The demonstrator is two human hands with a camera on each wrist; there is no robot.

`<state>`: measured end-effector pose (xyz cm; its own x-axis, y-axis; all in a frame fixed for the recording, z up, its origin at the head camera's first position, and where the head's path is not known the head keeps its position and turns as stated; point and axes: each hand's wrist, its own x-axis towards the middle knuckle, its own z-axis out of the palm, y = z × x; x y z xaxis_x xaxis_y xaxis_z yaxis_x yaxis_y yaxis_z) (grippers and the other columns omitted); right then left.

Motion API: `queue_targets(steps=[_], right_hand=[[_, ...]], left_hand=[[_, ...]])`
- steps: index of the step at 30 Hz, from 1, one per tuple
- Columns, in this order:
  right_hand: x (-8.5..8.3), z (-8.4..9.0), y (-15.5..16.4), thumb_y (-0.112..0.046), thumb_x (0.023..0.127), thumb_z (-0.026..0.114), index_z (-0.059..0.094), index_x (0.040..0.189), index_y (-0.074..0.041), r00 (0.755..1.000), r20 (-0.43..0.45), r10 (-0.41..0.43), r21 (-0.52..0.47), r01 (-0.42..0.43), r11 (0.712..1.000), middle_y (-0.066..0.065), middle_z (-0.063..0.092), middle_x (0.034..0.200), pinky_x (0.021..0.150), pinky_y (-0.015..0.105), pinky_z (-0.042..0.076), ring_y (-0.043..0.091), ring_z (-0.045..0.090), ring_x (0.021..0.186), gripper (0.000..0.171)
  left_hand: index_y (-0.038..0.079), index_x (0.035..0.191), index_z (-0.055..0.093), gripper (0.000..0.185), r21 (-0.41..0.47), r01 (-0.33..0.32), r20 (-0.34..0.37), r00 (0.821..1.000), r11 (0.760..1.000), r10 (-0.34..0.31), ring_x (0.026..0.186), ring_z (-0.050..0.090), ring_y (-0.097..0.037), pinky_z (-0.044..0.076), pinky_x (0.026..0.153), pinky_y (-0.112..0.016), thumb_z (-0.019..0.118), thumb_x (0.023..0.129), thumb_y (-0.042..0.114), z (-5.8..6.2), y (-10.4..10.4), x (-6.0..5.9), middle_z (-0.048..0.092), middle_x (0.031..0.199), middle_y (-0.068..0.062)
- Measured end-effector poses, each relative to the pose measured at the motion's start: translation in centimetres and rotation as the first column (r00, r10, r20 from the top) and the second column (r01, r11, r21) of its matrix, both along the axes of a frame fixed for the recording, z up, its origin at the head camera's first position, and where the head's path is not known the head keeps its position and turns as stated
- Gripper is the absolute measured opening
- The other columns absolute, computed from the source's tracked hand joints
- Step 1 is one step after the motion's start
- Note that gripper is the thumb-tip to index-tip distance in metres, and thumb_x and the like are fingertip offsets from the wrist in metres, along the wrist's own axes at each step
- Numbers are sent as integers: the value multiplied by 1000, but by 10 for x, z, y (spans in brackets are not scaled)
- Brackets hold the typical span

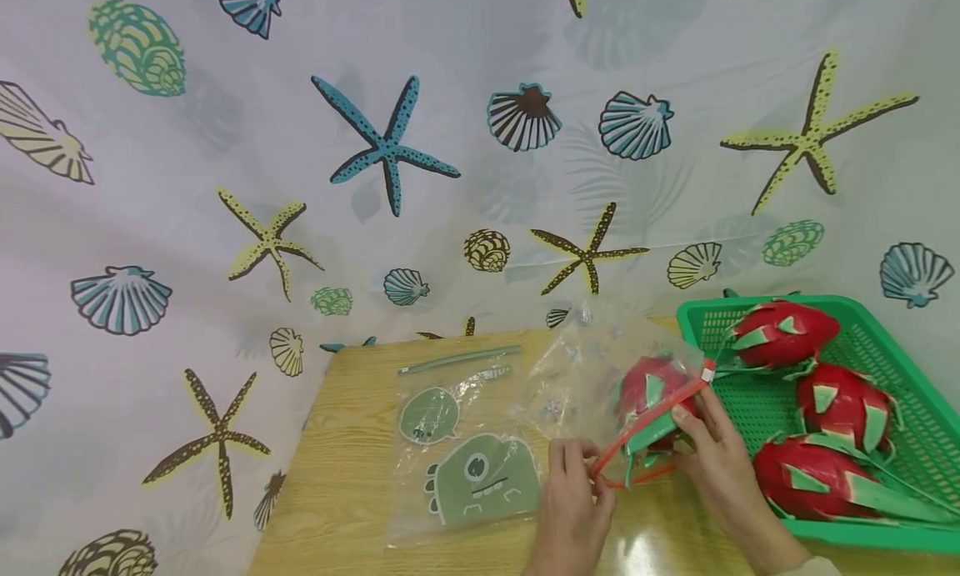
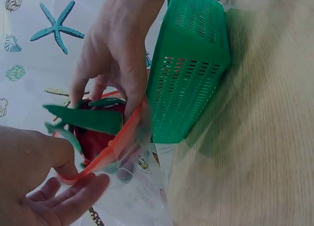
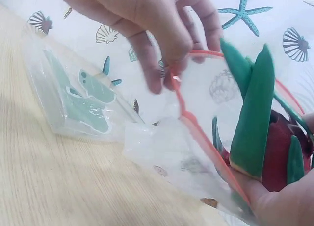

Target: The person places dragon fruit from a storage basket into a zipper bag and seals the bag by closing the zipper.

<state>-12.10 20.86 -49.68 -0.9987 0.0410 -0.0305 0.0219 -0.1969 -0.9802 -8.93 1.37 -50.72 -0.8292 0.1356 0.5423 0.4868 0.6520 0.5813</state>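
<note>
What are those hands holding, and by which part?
The left hand pinches a clear bag by its red rim; the right hand grips a red dragon fruit around its leafy end, at the bag's mouth.

Left on my worktop (image 1: 341, 451) lies a pouch (image 1: 467, 447); right, a basket (image 1: 847, 531) of fruits (image 1: 843, 405); between them, my bag (image 1: 567, 372), one fruit (image 1: 643, 386) inside.

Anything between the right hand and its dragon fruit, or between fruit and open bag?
Nothing visible: the right hand holds the dragon fruit inside the open red-rimmed bag, whose edge the left hand pinches.
</note>
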Motion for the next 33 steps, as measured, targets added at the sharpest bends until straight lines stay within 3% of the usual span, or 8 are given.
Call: queue_targets(steps=[5, 10, 13, 16, 21, 24, 28, 33], right_hand=[[1, -4, -6, -19, 103, 53, 23, 158, -24, 994, -40, -97, 13, 98, 995, -9, 47, 132, 70, 24, 59, -1, 62, 98, 63], [-1, -7, -14, -12, 100, 57, 27, 157, -18, 979, -110, -172, 99, 183, 978, -12, 55, 122, 66, 18, 55, -1, 64, 87, 64], [-5, -10, -17, -5, 96, 61, 34, 155, -17, 949, -227, -217, 244, 271, 931, -9, 52, 131, 74, 12, 50, -4, 56, 100, 66], [-10, -14, -20, 3, 88, 68, 43, 150, -14, 897, -377, -230, 396, 381, 835, 4, 45, 141, 88, 7, 37, -3, 40, 116, 69], [-16, -18, -24, 4, 79, 75, 50, 145, -10, 852, -505, -136, 455, 397, 797, 19, 36, 150, 100, 11, 25, 7, 28, 132, 72], [-19, -18, -29, 1, 79, 76, 49, 146, -10, 845, -532, -54, 481, 354, 802, 18, 28, 158, 114, 32, 26, 24, 25, 143, 73], [-25, -20, -36, -5, 78, 78, 51, 143, -6, 823, -566, 49, 591, 364, 720, 25, 33, 154, 103, 63, 35, 45, 31, 139, 70], [-32, -25, -38, -8, 76, 80, 58, 135, -3, 815, -569, 112, 678, 387, 625, 25, 54, 131, 85, 35, 43, 30, 52, 113, 63]], left_hand=[[8, 103, 55, 43, 34, 133, -103, 986, 991, -129, 75, 61, 1, 44, 63, 0, 69, 69, -13, -1, 4, 4, 52, 101, -1], [11, 105, 58, 44, 2, 125, -146, 981, 992, -124, 77, 63, 0, 43, 64, 0, 69, 67, -10, 2, 6, 7, 55, 100, 2], [12, 104, 60, 45, -32, 125, -188, 974, 992, -129, 73, 60, 1, 41, 62, 1, 70, 66, -10, 7, 7, 8, 57, 97, 3], [11, 106, 62, 47, -47, 159, -211, 963, 986, -166, 71, 57, 2, 39, 61, 3, 71, 66, -10, 13, 9, 9, 58, 93, 2], [8, 111, 64, 49, -15, 210, -189, 960, 978, -208, 74, 58, -2, 41, 65, 2, 71, 67, -10, 19, 14, 10, 59, 92, -1], [5, 111, 67, 47, 0, 234, -186, 955, 972, -230, 74, 57, -4, 42, 66, 0, 69, 67, -12, 22, 16, 9, 60, 92, -3], [2, 112, 69, 46, -5, 256, -188, 949, 967, -253, 72, 54, -3, 41, 64, 2, 67, 69, -14, 25, 17, 6, 60, 93, -5], [2, 117, 69, 50, -75, 270, -205, 938, 960, -279, 73, 54, 2, 41, 68, 3, 69, 69, -14, 28, 14, 4, 59, 96, -3]])
